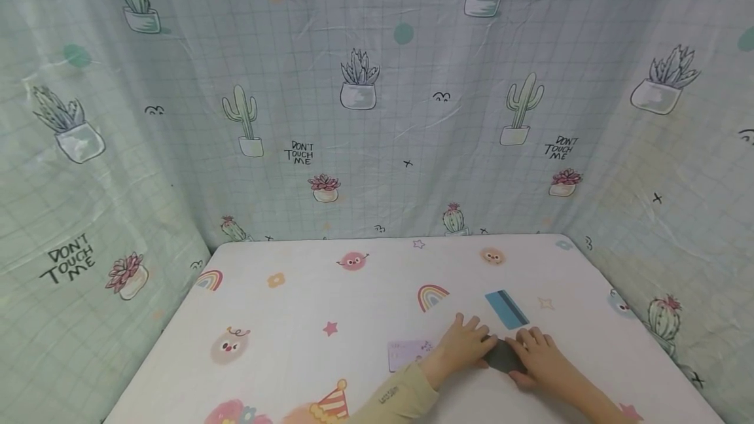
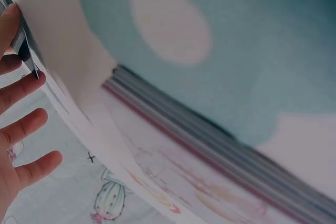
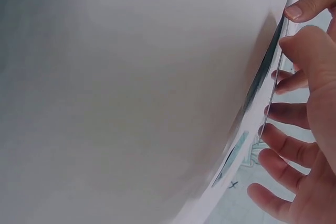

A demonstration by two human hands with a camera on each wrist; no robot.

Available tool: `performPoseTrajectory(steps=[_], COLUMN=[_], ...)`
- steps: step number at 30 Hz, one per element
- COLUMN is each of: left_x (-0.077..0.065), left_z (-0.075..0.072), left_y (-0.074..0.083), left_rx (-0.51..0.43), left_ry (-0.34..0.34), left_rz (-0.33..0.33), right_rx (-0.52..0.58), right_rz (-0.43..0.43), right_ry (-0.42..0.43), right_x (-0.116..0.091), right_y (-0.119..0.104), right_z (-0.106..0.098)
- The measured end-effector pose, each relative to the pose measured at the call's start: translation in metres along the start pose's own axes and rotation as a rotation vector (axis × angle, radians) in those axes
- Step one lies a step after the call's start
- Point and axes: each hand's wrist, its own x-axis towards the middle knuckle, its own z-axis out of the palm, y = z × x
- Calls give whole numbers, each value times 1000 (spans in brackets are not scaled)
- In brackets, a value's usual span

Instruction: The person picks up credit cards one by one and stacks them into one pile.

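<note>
My two hands hold a thin dark grey card between them, low over the table's right side. The left hand grips its left end, and the right hand pinches its right end between thumb and fingers. In the left wrist view the left hand's lower fingers spread away from the card's edge. Beside the left wrist lies a purple card; the left wrist view shows it on top of a stack of cards. Just beyond the hands lies a blue card with a dark stripe.
A white table printed with rainbows, stars and faces bears the cards. A cactus-patterned curtain closes off the back and both sides.
</note>
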Motion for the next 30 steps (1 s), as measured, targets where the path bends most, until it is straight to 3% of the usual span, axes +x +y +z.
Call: performPoseTrajectory(steps=[8, 15, 22, 30], left_x=[-1, -2, -5, -12], left_z=[-5, -5, -9, -17], left_y=[-1, -2, -4, -8], left_rx=[2, 4, 4, 10], left_ry=[-17, 2, -1, 5], left_rz=[-5, -10, -10, -7], right_rx=[82, 60, 70, 12], right_rz=[39, 23, 43, -39], right_ry=[-54, -4, -46, 137], right_x=[1, 2, 3, 2], right_y=[0, 1, 0, -1], right_z=[-3, -4, -5, -2])
